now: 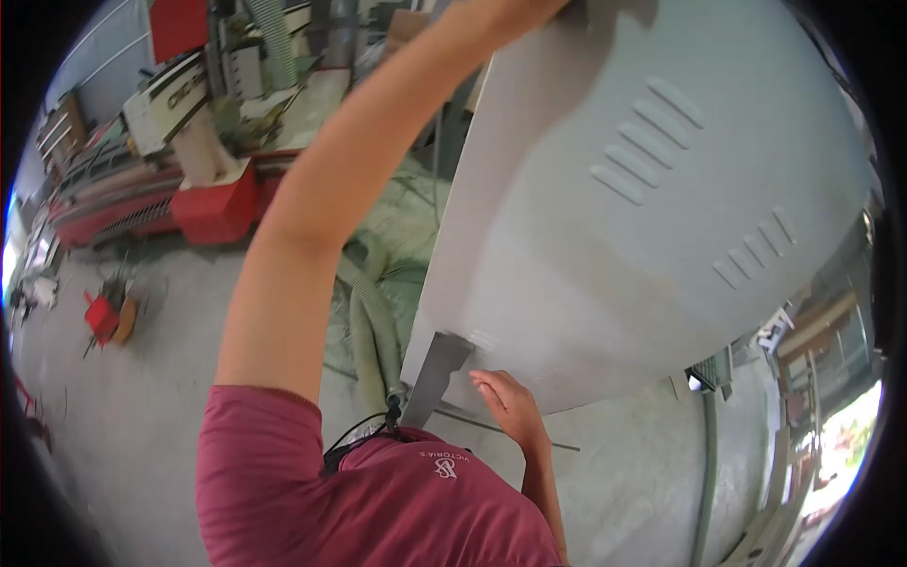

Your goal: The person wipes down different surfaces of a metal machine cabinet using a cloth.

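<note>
A large light-grey metal panel [567, 255] with two sets of louvre slots fills the right side of the head view. My left arm [312, 208] stretches up across the panel's left edge, and its hand lies beyond the top of the frame. Near the panel's lower edge is my right hand [510, 406], fingers loosely bent and nothing visible in them. Whether its fingertips touch the panel I cannot tell. Just left of those fingertips, a flat dark-grey piece [436, 378] with a notched edge stands against the panel's lower left part.
Red and cream machinery [213, 203] stands at the back left. Ribbed hoses [371, 321] run along the floor beside the panel. A small red object [101, 317] sits on the concrete floor at left. Several long boards or frames [794, 454] line the right side.
</note>
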{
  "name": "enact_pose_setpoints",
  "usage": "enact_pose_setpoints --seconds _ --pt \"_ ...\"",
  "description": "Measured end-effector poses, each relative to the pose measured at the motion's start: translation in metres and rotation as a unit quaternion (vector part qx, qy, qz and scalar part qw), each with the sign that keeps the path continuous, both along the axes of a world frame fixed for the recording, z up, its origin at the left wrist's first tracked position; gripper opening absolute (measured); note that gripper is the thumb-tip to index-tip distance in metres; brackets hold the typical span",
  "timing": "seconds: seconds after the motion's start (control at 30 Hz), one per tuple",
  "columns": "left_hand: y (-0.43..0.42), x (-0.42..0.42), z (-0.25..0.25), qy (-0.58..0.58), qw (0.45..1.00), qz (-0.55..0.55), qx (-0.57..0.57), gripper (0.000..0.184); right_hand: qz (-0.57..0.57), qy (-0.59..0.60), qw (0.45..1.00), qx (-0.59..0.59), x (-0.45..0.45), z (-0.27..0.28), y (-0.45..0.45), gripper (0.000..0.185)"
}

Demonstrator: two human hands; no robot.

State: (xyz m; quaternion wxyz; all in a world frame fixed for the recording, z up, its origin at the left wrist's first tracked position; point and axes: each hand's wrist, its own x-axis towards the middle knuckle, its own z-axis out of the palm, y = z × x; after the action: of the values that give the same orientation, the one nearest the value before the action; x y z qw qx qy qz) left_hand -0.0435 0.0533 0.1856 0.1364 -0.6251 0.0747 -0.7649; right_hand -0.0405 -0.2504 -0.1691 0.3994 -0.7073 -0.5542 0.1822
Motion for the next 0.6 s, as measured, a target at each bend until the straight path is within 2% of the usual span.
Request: enact_pose_setpoints --seconds 0.03,0.07,0.1,0.17,0.2,0.23,0.3,0.33,0.43,0.47,0.53,0.57,0.6 --pt "0.002 -0.002 -0.036 0.013 1.0 0.001 -0.011 0.023 -0.006 0.015 1.0 0.003 0.007 -0.01 -0.011 0.021" --pt "0.008 0.002 -0.082 0.112 0.983 -0.031 -0.14 0.024 0.009 0.023 1.0 -0.004 0.013 -0.018 -0.024 0.021" --pt "-0.003 -0.006 -0.134 0.0 0.995 0.007 -0.099 0.028 0.0 0.04 0.999 -0.026 0.021 -0.026 -0.038 0.022" --pt "-0.021 -0.01 -0.258 0.052 0.976 -0.003 -0.213 0.029 0.009 0.052 0.998 -0.046 0.038 -0.041 -0.064 0.024" --pt "-0.042 -0.013 -0.319 0.084 0.938 -0.016 -0.335 0.033 -0.005 0.073 0.996 -0.054 0.046 -0.051 -0.079 0.025" --pt "-0.064 -0.012 -0.373 0.105 0.878 -0.034 -0.466 0.038 -0.02 0.094 0.994 -0.061 0.054 -0.057 -0.091 0.026" --pt "-0.109 -0.011 -0.425 0.105 0.803 -0.073 -0.582 0.031 -0.02 0.105 0.992 -0.073 0.069 -0.057 -0.114 0.026" --pt "-0.122 -0.004 -0.439 0.099 0.801 -0.055 -0.588 0.029 -0.03 0.12 0.989 -0.084 0.077 -0.056 -0.126 0.027" --pt "-0.121 0.012 -0.397 0.037 0.827 -0.066 -0.557 0.03 -0.025 0.11 0.991 -0.07 0.101 -0.055 -0.151 0.026" --pt "-0.115 0.014 -0.362 0.026 0.838 -0.067 -0.541 0.03 -0.019 0.106 0.993 -0.052 0.109 -0.054 -0.157 0.026" --pt "-0.112 0.018 -0.269 -0.007 0.896 -0.039 -0.443 0.03 0.004 0.109 0.993 -0.042 0.123 -0.052 -0.169 0.026" --pt "-0.106 0.02 -0.225 -0.018 0.928 0.033 -0.371 0.031 0.012 0.109 0.993 -0.036 0.127 -0.05 -0.173 0.026" --pt "-0.101 0.019 -0.176 -0.009 0.935 -0.003 -0.354 0.034 0.022 0.093 0.994 -0.05 0.129 -0.047 -0.175 0.025"
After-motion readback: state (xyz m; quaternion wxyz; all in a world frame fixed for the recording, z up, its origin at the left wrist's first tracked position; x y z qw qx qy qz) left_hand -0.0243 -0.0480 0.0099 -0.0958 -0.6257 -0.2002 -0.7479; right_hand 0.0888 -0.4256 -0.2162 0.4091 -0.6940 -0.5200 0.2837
